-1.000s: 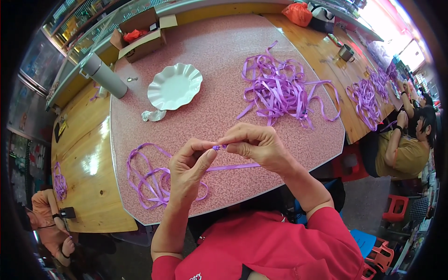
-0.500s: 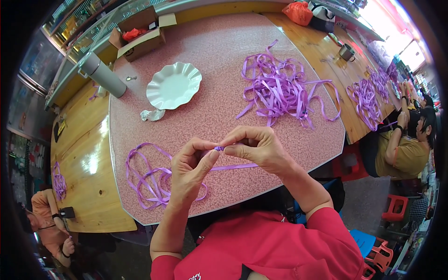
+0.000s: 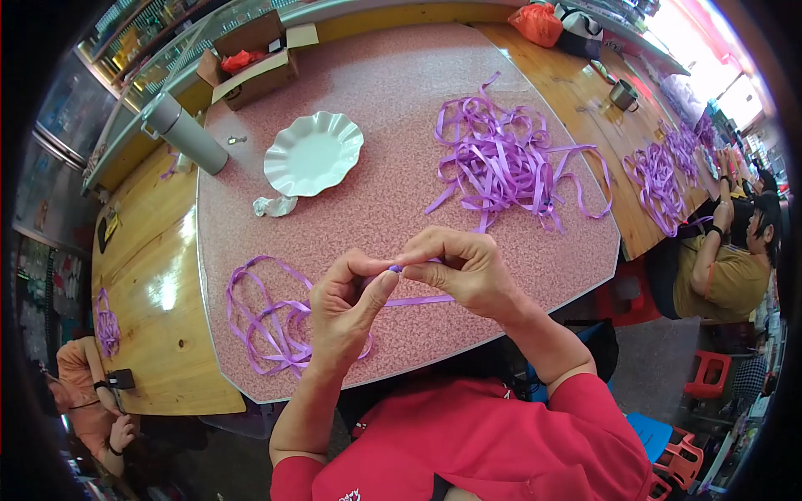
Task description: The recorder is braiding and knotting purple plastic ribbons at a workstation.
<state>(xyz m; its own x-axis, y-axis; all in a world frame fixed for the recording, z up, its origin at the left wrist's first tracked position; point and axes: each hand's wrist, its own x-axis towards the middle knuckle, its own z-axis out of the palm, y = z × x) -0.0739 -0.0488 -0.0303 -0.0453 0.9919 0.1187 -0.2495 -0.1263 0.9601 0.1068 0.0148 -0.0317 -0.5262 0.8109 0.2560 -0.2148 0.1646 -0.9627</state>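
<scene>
Between my fingertips is a small knotted bit of purple ribbon, held above the near part of the pink table. My left hand pinches it from the left, thumb against index finger. From the right, my right hand pinches the same spot, and the fingers of both hands nearly touch. A strip of the ribbon runs behind my hands. Loose loops of purple ribbon lie on the table beside my left wrist. Farther off to the right sits a large tangled heap of purple ribbon.
A white scalloped plate, crumpled tissue, a grey flask and a cardboard box stand at the far left. A metal mug and more ribbon piles are on the right wooden table. People sit at both sides.
My hands keep their pinch, the knotted bit turning slightly between the fingertips. At the left, the other person's hand has shifted a little.
</scene>
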